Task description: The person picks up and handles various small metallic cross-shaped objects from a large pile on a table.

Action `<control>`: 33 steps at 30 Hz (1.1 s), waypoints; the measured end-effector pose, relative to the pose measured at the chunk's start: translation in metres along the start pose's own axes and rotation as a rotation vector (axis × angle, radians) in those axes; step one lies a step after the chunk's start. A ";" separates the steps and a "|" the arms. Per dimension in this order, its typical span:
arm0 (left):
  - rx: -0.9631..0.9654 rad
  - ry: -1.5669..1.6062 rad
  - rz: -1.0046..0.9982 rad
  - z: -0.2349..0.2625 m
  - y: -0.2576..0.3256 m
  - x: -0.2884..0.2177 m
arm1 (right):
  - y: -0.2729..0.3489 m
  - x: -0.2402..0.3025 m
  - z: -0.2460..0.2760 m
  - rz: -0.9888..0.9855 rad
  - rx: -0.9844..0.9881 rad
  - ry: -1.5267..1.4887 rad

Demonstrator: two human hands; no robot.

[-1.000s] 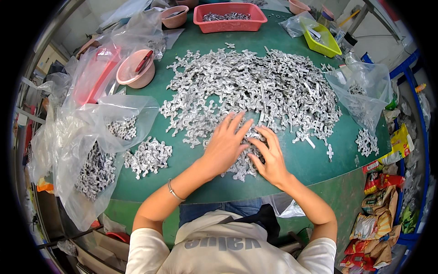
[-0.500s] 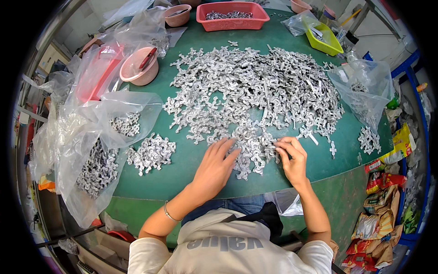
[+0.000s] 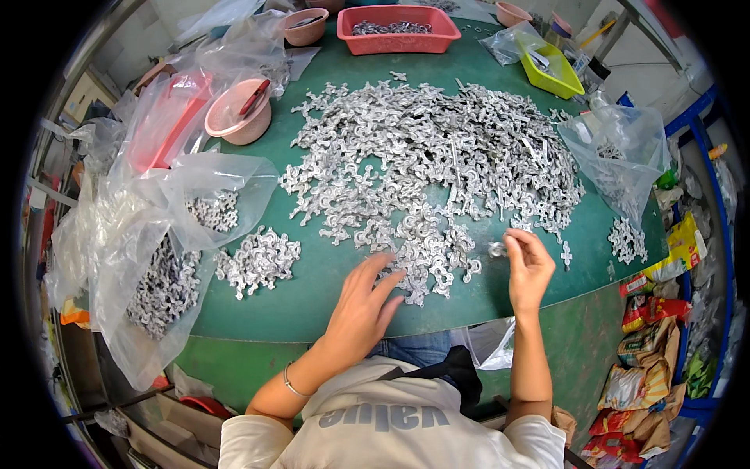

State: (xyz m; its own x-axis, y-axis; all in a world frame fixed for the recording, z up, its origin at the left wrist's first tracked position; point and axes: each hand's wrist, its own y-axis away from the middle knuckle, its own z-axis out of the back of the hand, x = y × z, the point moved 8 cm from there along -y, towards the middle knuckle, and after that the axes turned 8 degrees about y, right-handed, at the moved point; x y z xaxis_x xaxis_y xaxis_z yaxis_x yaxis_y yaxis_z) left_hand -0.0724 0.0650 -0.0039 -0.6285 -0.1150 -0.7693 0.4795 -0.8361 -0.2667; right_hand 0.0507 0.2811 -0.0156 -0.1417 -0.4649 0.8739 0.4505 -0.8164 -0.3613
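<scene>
Silvery pieces [image 3: 437, 144], small and lobed, jumbled in heaps

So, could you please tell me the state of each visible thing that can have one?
Large metal pile, loose, spread out
Small left pile, loose, heaped
Left hand, open, at the large one's near edge
Right hand, closed, pinching one metal piece
Far red tray, partly filled
Nearest pink bowl, holding a red-and-dark object
Yellow-green basket, partly filled
Left clear bag, crumpled, partly filled
Right clear bag, partly filled
Bracelet, worn
</scene>
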 end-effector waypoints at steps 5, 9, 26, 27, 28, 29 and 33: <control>-0.021 0.310 0.047 0.001 -0.002 -0.012 | 0.038 0.009 -0.025 -0.448 0.157 -0.640; 0.012 0.946 0.261 -0.024 0.001 -0.010 | 0.070 0.024 -0.048 -0.587 0.254 -0.874; -0.092 1.232 0.282 -0.009 0.007 -0.012 | 0.076 0.082 -0.029 -0.183 0.365 -0.619; -0.090 1.236 0.277 -0.009 0.007 -0.012 | 0.076 0.084 -0.028 -0.167 0.371 -0.599; -0.086 1.240 0.273 -0.008 0.008 -0.012 | 0.077 0.084 -0.028 -0.160 0.371 -0.595; -0.081 1.245 0.267 -0.008 0.008 -0.013 | 0.077 0.085 -0.027 -0.153 0.370 -0.590; -0.097 1.284 0.253 -0.008 0.008 -0.013 | 0.078 0.087 -0.025 -0.149 0.340 -0.563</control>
State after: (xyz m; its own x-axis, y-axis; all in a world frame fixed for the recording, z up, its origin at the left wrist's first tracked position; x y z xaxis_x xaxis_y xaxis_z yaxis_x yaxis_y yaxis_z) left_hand -0.0553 0.0643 -0.0003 0.4864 0.3722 -0.7905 0.5727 -0.8191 -0.0333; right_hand 0.0512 0.1686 0.0247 0.2163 -0.0310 0.9758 0.7270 -0.6620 -0.1822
